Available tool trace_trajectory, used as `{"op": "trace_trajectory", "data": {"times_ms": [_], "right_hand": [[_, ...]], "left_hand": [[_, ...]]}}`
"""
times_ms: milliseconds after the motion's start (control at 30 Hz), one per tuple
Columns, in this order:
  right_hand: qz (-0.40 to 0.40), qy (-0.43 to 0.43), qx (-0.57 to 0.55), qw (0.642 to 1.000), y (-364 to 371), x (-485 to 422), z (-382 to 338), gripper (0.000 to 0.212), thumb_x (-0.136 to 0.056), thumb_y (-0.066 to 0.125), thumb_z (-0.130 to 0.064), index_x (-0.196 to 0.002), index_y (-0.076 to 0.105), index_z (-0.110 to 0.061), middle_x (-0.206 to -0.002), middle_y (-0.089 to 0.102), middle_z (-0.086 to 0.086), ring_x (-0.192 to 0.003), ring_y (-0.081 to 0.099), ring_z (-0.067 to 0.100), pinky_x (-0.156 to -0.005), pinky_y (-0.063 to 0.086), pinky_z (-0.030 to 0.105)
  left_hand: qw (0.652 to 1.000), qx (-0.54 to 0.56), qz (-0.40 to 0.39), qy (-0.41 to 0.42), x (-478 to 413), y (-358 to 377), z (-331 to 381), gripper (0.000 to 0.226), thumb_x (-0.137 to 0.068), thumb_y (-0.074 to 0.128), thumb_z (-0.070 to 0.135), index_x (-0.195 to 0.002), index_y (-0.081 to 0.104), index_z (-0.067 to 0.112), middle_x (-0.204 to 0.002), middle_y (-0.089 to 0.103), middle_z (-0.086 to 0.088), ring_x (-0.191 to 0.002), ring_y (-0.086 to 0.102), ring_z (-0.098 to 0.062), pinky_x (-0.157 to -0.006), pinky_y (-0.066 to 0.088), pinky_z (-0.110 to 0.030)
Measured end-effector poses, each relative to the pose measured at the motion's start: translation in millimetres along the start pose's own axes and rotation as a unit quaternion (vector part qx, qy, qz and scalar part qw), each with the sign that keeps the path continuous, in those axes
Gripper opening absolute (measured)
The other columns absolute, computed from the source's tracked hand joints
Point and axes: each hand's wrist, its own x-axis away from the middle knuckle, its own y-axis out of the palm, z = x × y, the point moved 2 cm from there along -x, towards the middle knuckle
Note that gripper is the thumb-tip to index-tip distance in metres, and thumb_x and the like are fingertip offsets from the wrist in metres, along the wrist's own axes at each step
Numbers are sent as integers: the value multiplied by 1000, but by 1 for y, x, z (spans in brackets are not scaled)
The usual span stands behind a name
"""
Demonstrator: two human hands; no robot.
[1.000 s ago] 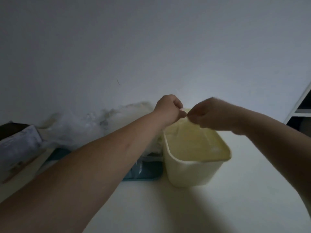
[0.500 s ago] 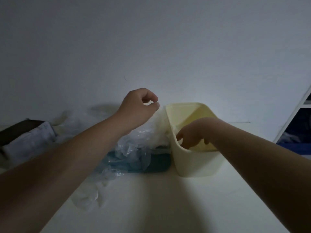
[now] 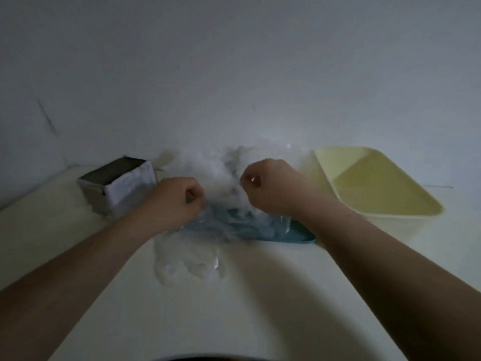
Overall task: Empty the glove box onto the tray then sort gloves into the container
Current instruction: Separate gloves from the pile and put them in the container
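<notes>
Both hands are working in the heap of clear gloves point(image 3: 208, 165) that is lying piled on the teal tray point(image 3: 294, 237). The left hand point(image 3: 179, 201) is curling its fingers into the film at the tray's left edge and seems to be gripping it. The right hand point(image 3: 270, 188) is hanging over the tray's middle, thumb and forefinger pinching a glinting bit of film. The yellow container point(image 3: 377, 188) is standing just right of the tray, and the glove box point(image 3: 119, 188) is sitting to the tray's left. A few stray gloves point(image 3: 187, 261) are already spilling past the tray's near edge onto the table point(image 3: 234, 321). The trouble, as I judge it, is cling: the thin sheets are probably sticking together, so a pull may be lifting a clump instead of one glove and dragging more over the tray's near edge. The dim light is also making single layers hard to tell apart, and a loosely pinched glove could be slipping free before it gets right of the tray.
</notes>
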Motion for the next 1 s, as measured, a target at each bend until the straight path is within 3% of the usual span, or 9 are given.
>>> {"op": "trace_trajectory", "data": {"times_ms": [133, 233, 367, 500, 567, 667, 767, 900, 1000], "right_hand": [[-95, 30, -53, 994, 57, -3, 0, 24, -95, 54, -14, -98, 77, -9, -101, 76, 9, -94, 71, 28, -87, 59, 40], [-87, 53, -71, 992, 85, -5, 7, 27, -95, 56, -14, -112, 76, -7, -111, 76, 11, -103, 69, 28, -96, 56, 39], [-36, 58, -91, 993, 103, -10, 13, 32, -99, 56, -19, -127, 72, -16, -119, 75, 3, -105, 68, 19, -94, 49, 24], [58, 22, -138, 989, 98, -14, 15, 22, -98, 62, -19, -112, 78, -18, -99, 76, -4, -78, 66, 7, -79, 52, 23], [140, -34, -166, 975, 88, -16, 10, 20, -96, 68, -23, -113, 77, -21, -101, 71, -8, -81, 65, 5, -76, 52, 22], [171, -105, -210, 957, 69, -22, -4, 48, -87, 79, -39, -132, 65, -29, -120, 63, -12, -104, 62, 2, -83, 49, 16], [92, -39, -270, 958, 56, -32, -14, 79, -72, 88, -55, -142, 56, -34, -129, 63, -18, -117, 59, -4, -97, 47, 17], [21, 45, -486, 873, 59, -45, -4, 36, -81, 87, -26, -112, 75, -11, -96, 77, 3, -84, 73, 17, -84, 60, 40], [25, 87, -582, 808, 67, -47, 7, 25, -83, 81, -3, -107, 73, -2, -84, 73, 13, -72, 69, 25, -69, 61, 36]], "left_hand": [[991, -114, -33, -67, 22, -1, -54, 37, -86, 72, 58, -106, 66, 27, -97, 63, 11, -87, 60, -12, -69, 44, -29], [992, -59, -30, -106, 31, 10, -70, 57, -78, 79, 63, -120, 65, 26, -111, 64, 8, -96, 60, -12, -76, 45, -28], [987, 44, -26, -150, 29, 19, -80, 47, -73, 85, 58, -95, 68, 20, -85, 66, 7, -79, 63, -12, -65, 47, -27], [980, 114, -1, -165, 25, 9, -74, 28, -78, 86, 30, -86, 70, 8, -69, 56, 3, -65, 53, -13, -60, 42, -25], [982, 126, 23, -140, 22, -6, -61, 25, -77, 85, 26, -83, 66, 11, -67, 54, 6, -61, 50, -9, -54, 40, -21], [975, 197, 29, -94, 16, -26, -36, 19, -80, 87, 24, -85, 69, 21, -69, 62, 9, -57, 54, -3, -50, 42, -15], [952, 305, 17, -32, 12, -34, -12, 19, -83, 85, 14, -84, 69, 24, -71, 67, 12, -67, 62, -2, -61, 48, -16], [911, 407, 54, -28, -2, -25, -9, 33, -77, 91, 11, -93, 73, 35, -92, 76, 7, -88, 73, -13, -77, 60, -33], [868, 489, 41, -73, -14, -12, -8, 49, -78, 88, 10, -121, 70, 24, -107, 77, -2, -95, 75, -16, -76, 58, -29]]}}
